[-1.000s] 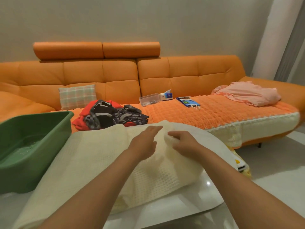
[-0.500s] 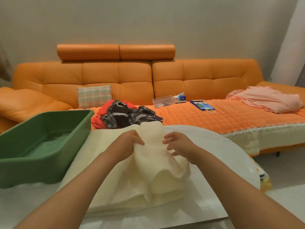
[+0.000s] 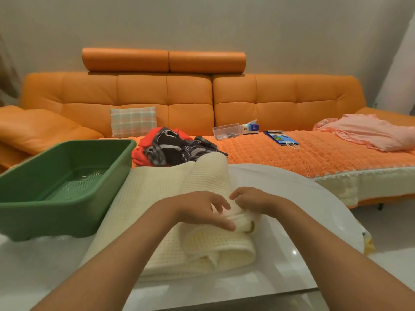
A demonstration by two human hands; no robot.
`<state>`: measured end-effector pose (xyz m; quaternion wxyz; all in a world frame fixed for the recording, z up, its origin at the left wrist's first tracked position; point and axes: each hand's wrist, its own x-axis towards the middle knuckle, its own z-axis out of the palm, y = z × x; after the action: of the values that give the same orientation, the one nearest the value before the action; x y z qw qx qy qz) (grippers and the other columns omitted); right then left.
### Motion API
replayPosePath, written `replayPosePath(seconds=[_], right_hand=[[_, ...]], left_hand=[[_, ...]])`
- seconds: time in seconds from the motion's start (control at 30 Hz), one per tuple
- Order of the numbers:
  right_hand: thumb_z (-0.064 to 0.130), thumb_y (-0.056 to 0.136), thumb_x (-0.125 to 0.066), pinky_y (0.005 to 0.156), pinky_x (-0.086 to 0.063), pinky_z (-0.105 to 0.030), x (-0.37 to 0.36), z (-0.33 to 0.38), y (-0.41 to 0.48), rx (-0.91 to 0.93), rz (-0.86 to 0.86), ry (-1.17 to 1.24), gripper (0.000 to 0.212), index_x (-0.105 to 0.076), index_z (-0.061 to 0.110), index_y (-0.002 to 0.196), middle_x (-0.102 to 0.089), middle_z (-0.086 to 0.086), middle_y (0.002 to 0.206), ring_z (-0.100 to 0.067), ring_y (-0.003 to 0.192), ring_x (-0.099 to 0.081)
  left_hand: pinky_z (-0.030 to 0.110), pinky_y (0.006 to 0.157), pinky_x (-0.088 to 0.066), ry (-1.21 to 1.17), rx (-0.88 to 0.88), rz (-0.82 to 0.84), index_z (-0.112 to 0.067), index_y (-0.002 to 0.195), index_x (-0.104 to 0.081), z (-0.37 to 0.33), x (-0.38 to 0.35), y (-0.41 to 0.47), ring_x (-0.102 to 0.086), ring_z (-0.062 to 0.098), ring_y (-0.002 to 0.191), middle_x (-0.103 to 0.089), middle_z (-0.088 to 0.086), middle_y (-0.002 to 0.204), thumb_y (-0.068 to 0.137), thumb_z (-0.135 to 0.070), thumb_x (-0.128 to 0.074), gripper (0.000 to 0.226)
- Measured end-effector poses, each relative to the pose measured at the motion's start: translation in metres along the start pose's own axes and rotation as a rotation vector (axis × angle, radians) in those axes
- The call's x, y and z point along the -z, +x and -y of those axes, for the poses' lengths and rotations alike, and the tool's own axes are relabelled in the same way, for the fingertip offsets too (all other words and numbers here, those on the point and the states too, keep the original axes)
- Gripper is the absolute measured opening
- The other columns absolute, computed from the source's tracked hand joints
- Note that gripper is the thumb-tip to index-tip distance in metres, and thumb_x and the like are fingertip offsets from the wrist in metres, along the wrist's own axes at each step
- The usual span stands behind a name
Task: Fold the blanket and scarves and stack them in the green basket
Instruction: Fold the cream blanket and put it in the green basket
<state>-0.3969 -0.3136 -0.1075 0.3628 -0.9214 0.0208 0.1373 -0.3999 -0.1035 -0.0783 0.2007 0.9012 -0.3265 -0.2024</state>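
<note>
1. Blanket [image 3: 197, 243]: cream, waffle-weave. It lies on the white worktop [image 3: 303, 198], just right of the green basket [image 3: 45, 218], part folded. The near end is doubled over into a thick roll and the far end rises in a loose hump.
2. Left hand [image 3: 202, 209]: it rests on top of the folded edge. Its fingers [image 3: 221, 223] are spread apart and fairly straight, laid flat across the cloth (thumb hidden, so I cannot tell if it grips underneath).
3. Right hand [image 3: 253, 200]: it is just beside the left, almost touching. Its fingers [image 3: 235, 196] are curled together and clamped on a bunched bit of the blanket's edge.
4. The green basket sits on the worktop at the left. Only its perforated floor shows inside, and its right wall stands just beside the blanket's left edge.
5. Scarves [image 3: 175, 147]: a crumpled heap of red, black and grey patterned cloth on the orange sofa [image 3: 188, 95], behind the blanket's hump and unfolded.
6. Other items on the sofa:
   - a plaid cushion [image 3: 133, 122] leans against the backrest;
   - a clear plastic box [image 3: 226, 131] has a tissue box [image 3: 250, 127] just beside it;
   - a blue packet [image 3: 280, 138] lies on the orange knitted seat cover [image 3: 314, 153];
   - a pink garment [image 3: 370, 135] is heaped at the far right.
</note>
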Motion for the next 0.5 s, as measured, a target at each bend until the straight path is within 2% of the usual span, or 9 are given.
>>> replayPosePath(seconds=[0.07, 0.13, 0.2, 0.27, 0.33, 0.37, 0.43, 0.5], right_hand=[[0.012, 0.092, -0.048, 0.077, -0.042, -0.022, 0.005, -0.001, -0.01, 0.024, 0.037, 0.01, 0.033, -0.063, 0.018, 0.121, -0.059, 0.003, 0.113, -0.009, 0.095, -0.055], [0.024, 0.089, -0.053, 0.082, -0.041, -0.023, 0.01, -0.005, -0.019, 0.06, 0.057, 0.069, 0.035, -0.064, 0.02, 0.121, -0.058, 0.003, 0.121, -0.009, 0.103, -0.054], [0.047, 0.079, -0.064, 0.09, -0.04, -0.024, 0.012, -0.007, -0.029, 0.111, 0.094, 0.108, 0.049, -0.064, 0.028, 0.124, -0.058, 0.01, 0.128, -0.006, 0.115, -0.052], [0.054, 0.074, -0.077, 0.09, -0.044, -0.024, 0.008, -0.008, -0.033, 0.167, 0.08, 0.04, 0.05, -0.066, 0.034, 0.118, -0.063, 0.014, 0.122, -0.004, 0.111, -0.057], [0.039, 0.076, -0.08, 0.075, -0.048, -0.022, 0.003, -0.012, -0.034, 0.219, -0.055, -0.103, 0.023, -0.068, 0.033, 0.095, -0.068, 0.012, 0.097, -0.006, 0.09, -0.063], [0.029, 0.079, -0.077, 0.068, -0.046, -0.024, 0.002, -0.012, -0.036, 0.253, -0.138, -0.141, 0.015, -0.063, 0.034, 0.082, -0.065, 0.012, 0.085, -0.007, 0.079, -0.06], [0.013, 0.083, -0.063, 0.063, -0.044, -0.031, 0.007, -0.016, -0.04, 0.302, -0.304, -0.134, 0.026, -0.051, 0.032, 0.069, -0.057, 0.01, 0.073, -0.012, 0.071, -0.055], [0.006, 0.084, -0.054, 0.063, -0.042, -0.032, 0.021, -0.022, -0.048, 0.303, -0.442, -0.176, 0.028, -0.051, 0.029, 0.069, -0.058, 0.007, 0.075, -0.019, 0.075, -0.056]], left_hand=[[0.029, 0.094, -0.047, 0.154, 0.004, 0.008, -0.041, 0.115, -0.063, 0.002, -0.004, 0.003, -0.056, 0.002, 0.104, -0.059, -0.021, 0.112, 0.074, -0.061, -0.073, 0.047], [0.033, 0.089, -0.05, 0.242, 0.024, -0.1, -0.033, 0.107, -0.069, 0.006, -0.005, 0.007, -0.058, 0.008, 0.097, -0.064, -0.014, 0.107, 0.083, -0.044, -0.068, 0.026], [0.034, 0.079, -0.05, 0.237, 0.02, -0.24, -0.029, 0.095, -0.067, 0.008, -0.007, 0.01, -0.058, 0.012, 0.088, -0.065, -0.012, 0.093, 0.091, -0.034, -0.059, 0.011], [0.031, 0.073, -0.045, 0.171, 0.006, -0.374, -0.032, 0.094, -0.061, 0.008, -0.009, 0.011, -0.056, 0.01, 0.085, -0.06, -0.016, 0.087, 0.096, -0.033, -0.053, 0.008], [0.03, 0.075, -0.046, 0.075, -0.03, -0.45, -0.032, 0.101, -0.062, 0.0, -0.012, 0.014, -0.057, 0.008, 0.086, -0.062, -0.016, 0.091, 0.098, -0.032, -0.053, 0.01], [0.031, 0.077, -0.048, 0.038, -0.053, -0.468, -0.031, 0.102, -0.064, -0.007, -0.013, 0.015, -0.058, 0.007, 0.086, -0.064, -0.016, 0.093, 0.098, -0.032, -0.053, 0.011], [0.032, 0.079, -0.051, -0.006, -0.112, -0.502, -0.033, 0.101, -0.065, -0.022, -0.017, 0.02, -0.059, 0.003, 0.086, -0.066, -0.017, 0.094, 0.097, -0.032, -0.056, 0.011], [0.03, 0.081, -0.052, -0.016, -0.17, -0.554, -0.035, 0.104, -0.065, -0.038, -0.021, 0.025, -0.059, 0.0, 0.087, -0.066, -0.019, 0.096, 0.095, -0.029, -0.06, 0.012]])
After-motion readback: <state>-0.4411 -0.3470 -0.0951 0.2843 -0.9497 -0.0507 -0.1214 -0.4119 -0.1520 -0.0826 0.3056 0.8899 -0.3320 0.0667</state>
